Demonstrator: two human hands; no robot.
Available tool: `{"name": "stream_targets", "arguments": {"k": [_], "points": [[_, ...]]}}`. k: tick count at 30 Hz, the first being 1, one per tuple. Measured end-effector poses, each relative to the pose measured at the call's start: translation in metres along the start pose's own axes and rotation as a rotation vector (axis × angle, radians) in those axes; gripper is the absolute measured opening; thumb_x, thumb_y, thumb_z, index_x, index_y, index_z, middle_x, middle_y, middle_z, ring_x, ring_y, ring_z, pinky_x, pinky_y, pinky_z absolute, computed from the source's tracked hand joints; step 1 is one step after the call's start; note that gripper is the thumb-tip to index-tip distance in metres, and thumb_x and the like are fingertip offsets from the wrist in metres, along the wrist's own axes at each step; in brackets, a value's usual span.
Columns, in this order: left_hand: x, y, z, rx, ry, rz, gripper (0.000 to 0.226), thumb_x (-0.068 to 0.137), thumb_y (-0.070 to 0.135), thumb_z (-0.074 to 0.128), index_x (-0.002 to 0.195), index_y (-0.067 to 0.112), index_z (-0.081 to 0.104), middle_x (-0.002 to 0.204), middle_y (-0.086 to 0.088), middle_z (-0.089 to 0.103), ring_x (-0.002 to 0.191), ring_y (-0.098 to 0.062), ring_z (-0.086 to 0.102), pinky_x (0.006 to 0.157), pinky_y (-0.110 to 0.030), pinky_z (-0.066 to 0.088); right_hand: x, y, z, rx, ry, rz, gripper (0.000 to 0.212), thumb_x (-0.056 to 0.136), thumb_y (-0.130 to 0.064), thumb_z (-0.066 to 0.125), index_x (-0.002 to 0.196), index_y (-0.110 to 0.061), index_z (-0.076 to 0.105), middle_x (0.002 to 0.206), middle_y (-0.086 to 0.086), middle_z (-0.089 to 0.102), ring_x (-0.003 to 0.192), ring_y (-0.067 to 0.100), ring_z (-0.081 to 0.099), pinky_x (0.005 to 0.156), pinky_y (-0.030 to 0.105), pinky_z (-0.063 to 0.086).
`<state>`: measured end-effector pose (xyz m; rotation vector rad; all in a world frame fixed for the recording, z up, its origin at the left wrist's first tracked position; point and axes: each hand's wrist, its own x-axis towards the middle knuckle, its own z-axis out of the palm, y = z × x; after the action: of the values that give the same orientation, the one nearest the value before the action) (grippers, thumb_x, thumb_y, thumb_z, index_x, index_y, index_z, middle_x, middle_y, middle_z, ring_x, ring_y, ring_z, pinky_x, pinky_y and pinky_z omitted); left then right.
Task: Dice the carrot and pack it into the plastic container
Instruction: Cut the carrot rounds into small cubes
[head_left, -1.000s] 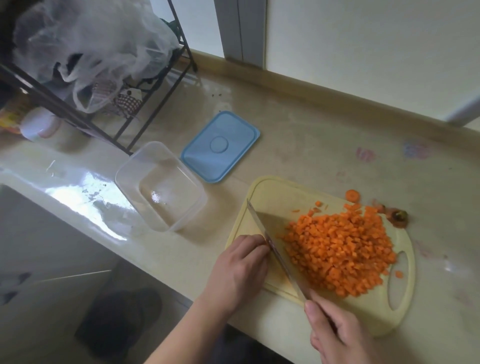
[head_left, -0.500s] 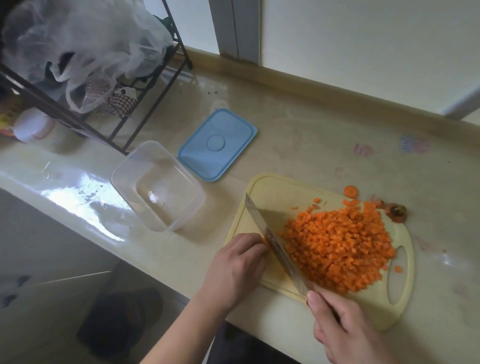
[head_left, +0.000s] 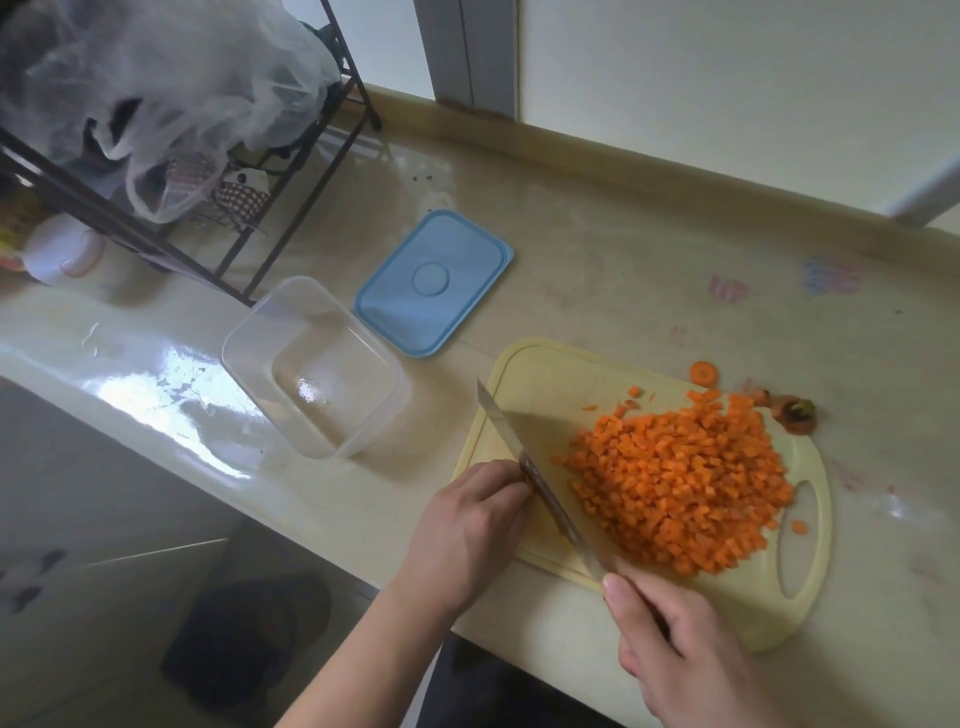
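Right hand (head_left: 685, 660) has its grip wrapped round the knife (head_left: 540, 483); left hand (head_left: 467, 525) (fingers curled) pins a carrot piece (head_left: 525, 475) beside the diced carrot (head_left: 680, 483) on the cutting board (head_left: 540, 374); plastic container (head_left: 317, 364) sits on the worktop (head_left: 649, 280)

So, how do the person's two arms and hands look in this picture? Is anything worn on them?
Both are bare. The left hand and its forearm show no sleeve, glove, ring, watch or bracelet. The right hand is also without glove or ring on the parts in view; its wrist runs out of the picture, so I cannot tell whether a sleeve begins there. The nails look short and unpainted.
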<state>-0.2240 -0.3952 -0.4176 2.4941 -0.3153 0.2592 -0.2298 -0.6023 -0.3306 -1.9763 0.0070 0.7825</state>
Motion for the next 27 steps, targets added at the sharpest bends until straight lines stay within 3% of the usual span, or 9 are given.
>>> {"name": "stream_targets", "arguments": {"k": [4,6,9,12,15,19,22,24,27], "points": [[-0.002,-0.001,0.002,0.021,0.025,0.022,0.025,0.097,0.017,0.055,0.098,0.007,0.078,0.104,-0.004,0.073,0.090,-0.019,0.068,0.079,-0.024,0.054,0.001,0.004,0.004,-0.034,0.042,-0.013,0.030,0.081,-0.067,0.035,0.098,-0.061,0.060,0.054,-0.038,0.050,0.062,-0.014,0.052,0.061,0.003,0.037],[-0.001,-0.001,0.003,0.015,0.049,0.030,0.028,0.100,0.018,0.053,0.096,0.007,0.079,0.104,-0.004,0.074,0.091,-0.018,0.067,0.080,-0.023,0.053,0.007,0.002,0.006,-0.027,0.023,-0.016,0.020,0.089,-0.059,0.040,0.079,-0.065,0.056,0.053,-0.037,0.050,0.061,-0.013,0.052,0.061,0.003,0.036],[-0.001,-0.002,0.002,-0.018,0.064,0.036,0.044,0.109,0.027,0.041,0.095,0.006,0.078,0.105,-0.005,0.074,0.091,-0.018,0.067,0.081,-0.022,0.052,0.017,-0.001,0.006,-0.039,-0.030,-0.081,0.038,0.097,-0.035,0.044,0.063,-0.051,0.049,0.049,-0.035,0.048,0.058,-0.013,0.051,0.059,0.004,0.036],[-0.001,-0.001,0.002,-0.042,0.046,0.006,0.045,0.109,0.029,0.041,0.098,0.006,0.078,0.105,-0.005,0.073,0.090,-0.019,0.069,0.078,-0.026,0.056,0.017,-0.007,0.004,0.003,-0.037,-0.120,0.021,0.095,-0.040,0.042,0.077,-0.048,0.051,0.050,-0.035,0.048,0.058,-0.013,0.052,0.059,0.005,0.035],[-0.005,-0.006,-0.002,-0.074,0.055,0.006,0.020,0.101,0.016,0.057,0.099,0.007,0.075,0.102,-0.005,0.071,0.087,-0.021,0.069,0.073,-0.033,0.058,0.007,-0.003,-0.002,0.054,-0.009,-0.119,0.021,0.092,-0.053,0.043,0.099,-0.051,0.063,0.056,-0.038,0.051,0.065,-0.016,0.055,0.062,0.004,0.037],[-0.002,-0.003,-0.045,-0.140,0.397,-0.040,0.002,0.085,0.000,0.065,0.086,0.001,0.066,0.087,-0.009,0.064,0.077,-0.026,0.062,0.066,-0.038,0.052,-0.008,0.006,-0.012,-0.223,0.060,-0.258,0.043,0.083,-0.068,0.042,0.120,-0.054,0.058,0.117,-0.046,0.053,0.120,-0.022,0.040,0.095,-0.006,0.025],[0.021,0.011,-0.099,-0.072,0.554,0.016,0.007,0.084,-0.002,0.061,0.081,-0.005,0.066,0.083,-0.013,0.060,0.072,-0.028,0.058,0.069,-0.034,0.046,-0.015,0.012,-0.017,-0.548,0.123,-0.376,0.045,0.090,-0.068,0.035,0.126,-0.050,0.055,0.105,-0.022,0.069,0.108,-0.001,0.054,0.087,0.004,0.042],[0.044,0.020,-0.122,-0.142,0.312,0.030,0.007,0.087,0.008,0.064,0.089,0.003,0.068,0.089,-0.008,0.063,0.082,-0.023,0.062,0.077,-0.029,0.048,-0.017,0.017,-0.017,-0.667,0.132,-0.451,0.045,0.091,-0.068,0.033,0.134,-0.055,0.037,0.083,-0.008,0.073,0.078,0.015,0.067,0.060,0.028,0.058],[0.066,0.014,-0.118,-0.069,-0.351,0.034,0.020,0.090,0.031,0.069,0.104,0.018,0.075,0.103,0.006,0.068,0.094,-0.012,0.064,0.081,-0.031,0.055,-0.017,0.019,-0.015,-0.750,0.134,-0.497,0.049,0.092,-0.066,0.034,0.140,-0.052,0.029,0.065,-0.004,0.067,0.053,0.022,0.066,0.039,0.033,0.053]]}}
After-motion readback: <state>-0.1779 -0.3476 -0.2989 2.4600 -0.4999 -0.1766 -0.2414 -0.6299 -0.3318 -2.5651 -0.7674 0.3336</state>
